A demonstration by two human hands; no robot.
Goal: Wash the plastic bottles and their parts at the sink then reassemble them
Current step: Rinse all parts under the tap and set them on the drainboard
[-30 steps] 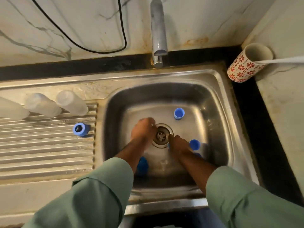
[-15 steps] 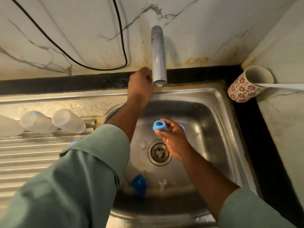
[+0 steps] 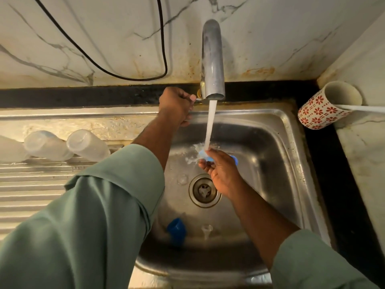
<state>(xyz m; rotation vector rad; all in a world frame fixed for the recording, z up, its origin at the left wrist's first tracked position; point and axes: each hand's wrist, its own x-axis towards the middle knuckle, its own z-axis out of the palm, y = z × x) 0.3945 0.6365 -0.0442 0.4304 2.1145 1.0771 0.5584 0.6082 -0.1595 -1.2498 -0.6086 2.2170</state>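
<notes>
Water streams from the grey tap [image 3: 212, 59] into the steel sink [image 3: 277, 147]. My left hand [image 3: 176, 106] grips the tap's handle at the base of the spout. My right hand [image 3: 220, 170] pinches a blue bottle cap [image 3: 205, 156] under the stream, with water splashing off it. Another blue cap [image 3: 234, 159] peeks out behind that hand. A darker blue cap [image 3: 176, 229] and a small clear plastic part [image 3: 206, 230] lie at the front of the basin. Three clear plastic bottles [image 3: 87, 146] lie on the ribbed drainboard at the left.
The drain strainer [image 3: 204, 190] sits mid-basin below my right hand. A red-flowered white mug [image 3: 327, 105] stands on the counter at the right, with a white handle sticking out of it. A black cable [image 3: 129, 77] loops along the marble wall.
Water has started flowing from the tap. My left hand stays at the tap's handle. My right hand has moved the blue cap up under the stream.
</notes>
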